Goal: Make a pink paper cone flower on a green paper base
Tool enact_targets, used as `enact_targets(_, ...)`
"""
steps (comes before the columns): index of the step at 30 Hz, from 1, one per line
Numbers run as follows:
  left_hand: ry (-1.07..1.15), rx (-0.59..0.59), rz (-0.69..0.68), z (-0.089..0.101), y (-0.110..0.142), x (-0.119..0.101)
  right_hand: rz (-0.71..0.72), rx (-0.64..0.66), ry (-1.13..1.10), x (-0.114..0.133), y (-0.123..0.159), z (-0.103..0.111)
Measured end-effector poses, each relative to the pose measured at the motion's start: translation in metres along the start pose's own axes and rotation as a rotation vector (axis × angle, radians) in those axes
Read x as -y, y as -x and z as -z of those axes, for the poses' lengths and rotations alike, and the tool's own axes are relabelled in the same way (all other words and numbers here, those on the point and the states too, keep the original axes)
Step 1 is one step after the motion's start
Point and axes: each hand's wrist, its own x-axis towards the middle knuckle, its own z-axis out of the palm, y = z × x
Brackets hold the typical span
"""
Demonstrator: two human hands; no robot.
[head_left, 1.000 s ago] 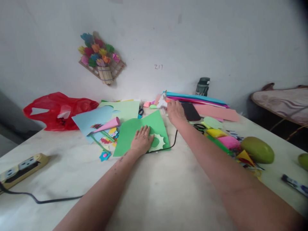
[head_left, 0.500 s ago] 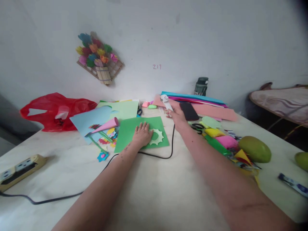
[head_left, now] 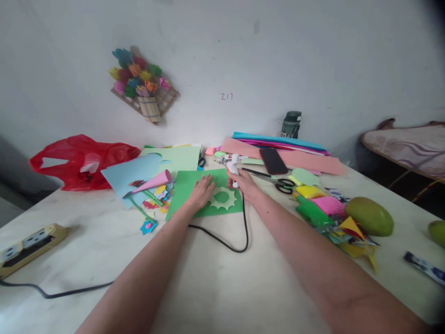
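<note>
My left hand (head_left: 200,191) lies flat with fingers spread on a green paper sheet (head_left: 186,195) in the middle of the table. A pale green toothed ring cut-out (head_left: 223,198) rests on that sheet just right of the fingers. My right hand (head_left: 242,178) is closed round a white glue gun (head_left: 232,162), held over the sheet's far right corner above the cut-out. A black cord (head_left: 239,232) runs from the gun back across the table toward me.
Coloured paper sheets (head_left: 278,148) with a dark phone (head_left: 273,160) on them lie at the back right, black scissors (head_left: 278,182) in front. Paper scraps, a pink cone (head_left: 153,180), a red bag (head_left: 81,160), a power strip (head_left: 29,243) and mangoes (head_left: 370,216) surround the sheet.
My right hand lifted the glue gun from the paper stack and brought it left and nearer, over the green sheet. The cord swung with it. My left hand stayed on the sheet.
</note>
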Motion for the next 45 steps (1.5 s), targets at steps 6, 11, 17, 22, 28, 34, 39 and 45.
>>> enact_targets(6, -0.206, 0.125, -0.155, 0.008, 0.023, -0.019, 0.001, -0.053, 0.072, -0.009, -0.001, -0.002)
enact_targets(11, -0.305, 0.139, -0.171, -0.007, 0.032, -0.019, 0.03, -0.066, 0.073, -0.009, 0.0, -0.003)
enact_targets(17, -0.337, 0.075, -0.209, -0.013, 0.031, -0.012, 0.06, -0.118, 0.083, -0.012, 0.001, -0.004)
enact_targets(22, -0.346, 0.046, -0.24, -0.014, 0.033, -0.012, 0.149, -0.131, 0.234, -0.009, -0.005, 0.012)
enact_targets(28, -0.406, 0.042, -0.251, -0.013, 0.033, -0.013, 0.33, -0.066, 0.852, 0.0, -0.01, 0.042)
enact_targets(34, -0.446, -0.087, -0.302, -0.014, 0.034, -0.012, 0.388, -0.057, 1.362, 0.004, -0.012, 0.039)
enact_targets(39, -0.475, -0.13, -0.375, -0.009, 0.035, -0.017, 0.41, -0.013, 1.559, 0.005, -0.017, 0.035)
enact_targets(45, -0.482, -0.2, -0.441, -0.009, 0.035, -0.018, 0.409, 0.047, 1.648, 0.001, -0.021, 0.034)
